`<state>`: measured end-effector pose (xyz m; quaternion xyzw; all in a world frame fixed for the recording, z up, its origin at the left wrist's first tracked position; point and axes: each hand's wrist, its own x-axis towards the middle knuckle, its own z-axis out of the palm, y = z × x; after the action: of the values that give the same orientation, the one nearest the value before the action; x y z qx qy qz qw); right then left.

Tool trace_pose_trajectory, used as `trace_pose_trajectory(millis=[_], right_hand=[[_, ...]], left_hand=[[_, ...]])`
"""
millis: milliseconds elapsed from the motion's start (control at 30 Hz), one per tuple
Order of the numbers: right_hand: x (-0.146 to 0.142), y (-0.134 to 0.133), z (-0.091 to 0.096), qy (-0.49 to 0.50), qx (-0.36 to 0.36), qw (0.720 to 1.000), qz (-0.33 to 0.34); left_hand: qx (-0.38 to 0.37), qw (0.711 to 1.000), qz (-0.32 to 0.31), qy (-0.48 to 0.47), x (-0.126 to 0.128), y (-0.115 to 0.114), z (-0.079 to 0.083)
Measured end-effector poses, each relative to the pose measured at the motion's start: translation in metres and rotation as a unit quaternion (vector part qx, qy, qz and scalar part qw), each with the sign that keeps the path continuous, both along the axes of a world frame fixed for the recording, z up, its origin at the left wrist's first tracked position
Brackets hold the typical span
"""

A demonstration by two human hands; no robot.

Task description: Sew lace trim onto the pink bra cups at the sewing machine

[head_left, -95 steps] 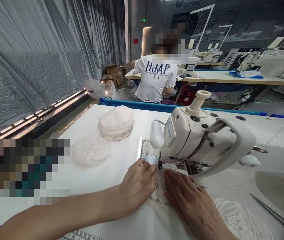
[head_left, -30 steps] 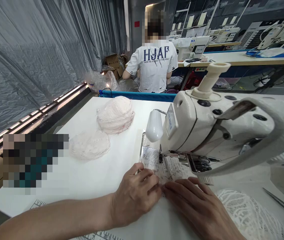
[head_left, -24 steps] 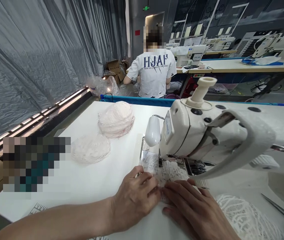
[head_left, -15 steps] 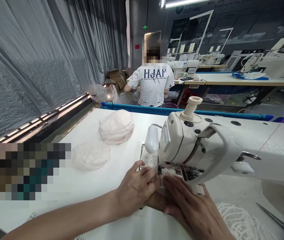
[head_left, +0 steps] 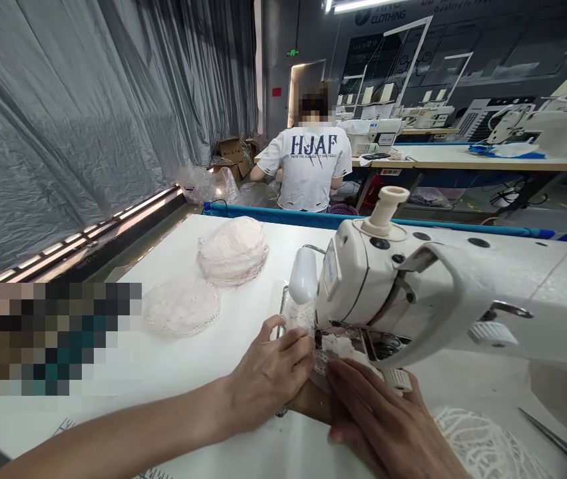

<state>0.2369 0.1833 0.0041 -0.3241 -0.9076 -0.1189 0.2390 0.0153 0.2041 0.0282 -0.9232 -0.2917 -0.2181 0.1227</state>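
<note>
A piece of white lace [head_left: 320, 360] lies under the needle and presser foot of a white sewing machine [head_left: 358, 266]. My left hand [head_left: 276, 366] is left of the needle, its bent fingers closed on the lace and pressing it to the bed. My right hand [head_left: 383, 412] lies right of it, fingers stretched out side by side, fingertips touching the lace edge; its thumb is apart, lower down. More lace shows behind the presser foot. Part of the lace is hidden under both hands.
A stack of pale lace cups [head_left: 233, 249] and a flat lace piece [head_left: 182, 307] lie on the white table at left. White lace [head_left: 488, 439] and tweezers [head_left: 558, 439] are at lower right. A person [head_left: 311, 159] sits ahead, back turned.
More lace shows between my hands in front of the needle. My right fingers have shifted slightly down and right; the left hand stays nearly in place. The view has shifted a little.
</note>
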Motion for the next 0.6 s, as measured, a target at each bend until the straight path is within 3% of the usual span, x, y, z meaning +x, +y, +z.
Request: trace_pose_trajectory(millis=[267, 467, 600], right_hand=[[-0.005, 0.001, 0.012, 0.018, 0.004, 1.000, -0.004], [-0.005, 0.005, 0.011, 0.022, 0.024, 0.999, -0.001], [-0.005, 0.009, 0.006, 0.044, 0.036, 0.998, -0.037]], left_hand=[[-0.002, 1.000, -0.002, 0.002, 0.004, -0.005, -0.001], [0.015, 1.000, 0.003, 0.009, 0.002, -0.001, -0.001], [0.024, 0.999, 0.021, 0.015, 0.001, 0.000, -0.001]])
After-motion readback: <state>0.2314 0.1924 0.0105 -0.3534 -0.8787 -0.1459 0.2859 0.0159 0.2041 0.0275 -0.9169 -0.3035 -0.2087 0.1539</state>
